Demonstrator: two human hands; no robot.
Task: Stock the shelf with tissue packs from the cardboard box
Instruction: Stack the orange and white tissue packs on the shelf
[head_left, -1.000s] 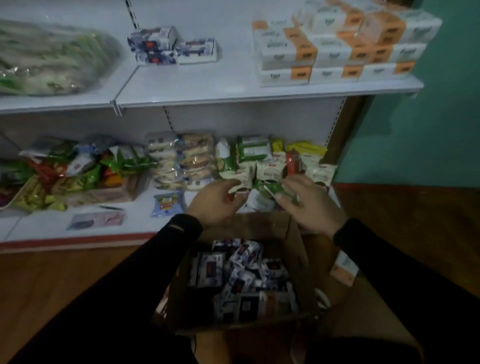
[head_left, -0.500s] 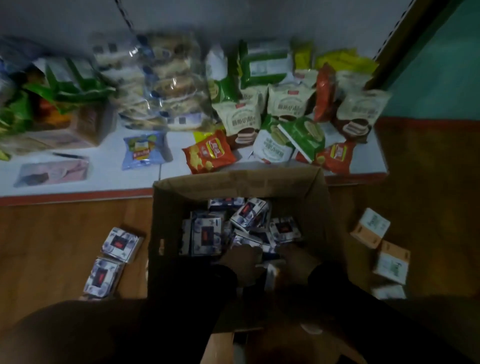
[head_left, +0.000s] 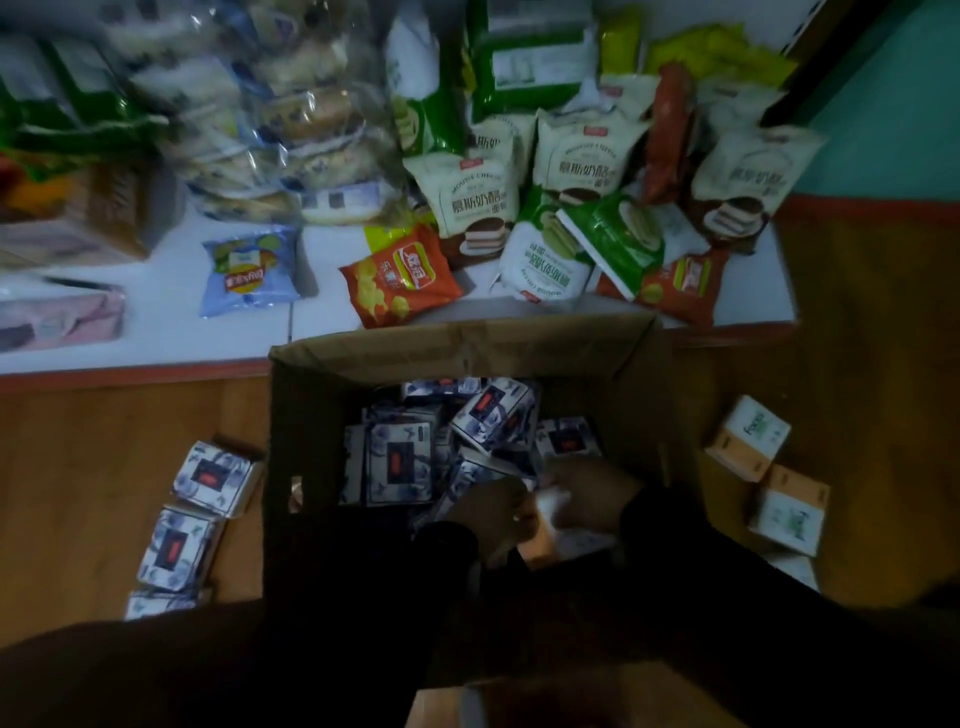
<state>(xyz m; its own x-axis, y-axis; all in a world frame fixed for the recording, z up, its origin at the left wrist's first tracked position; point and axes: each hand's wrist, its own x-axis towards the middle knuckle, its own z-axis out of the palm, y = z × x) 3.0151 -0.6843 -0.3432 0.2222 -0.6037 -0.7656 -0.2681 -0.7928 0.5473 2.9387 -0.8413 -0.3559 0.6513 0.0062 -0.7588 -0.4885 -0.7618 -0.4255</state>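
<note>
Both hands off lower shelf (head_left: 156, 332), now down inside cardboard box (head_left: 457, 343). Left hand (head_left: 491, 512), right hand (head_left: 592, 486) close together over pale pack; grip unclear. Tissue packs (head_left: 400, 462) remain boxed; next pickup starting.

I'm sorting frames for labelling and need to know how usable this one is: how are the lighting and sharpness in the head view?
Head view: dim overall; the cardboard box interior and both hands sit in deep shadow, sleeves nearly black. Motion blur smears the bagged goods at upper left; snack packs at centre right stay readable. Wide-angle bending curves the shelf edge.
</note>
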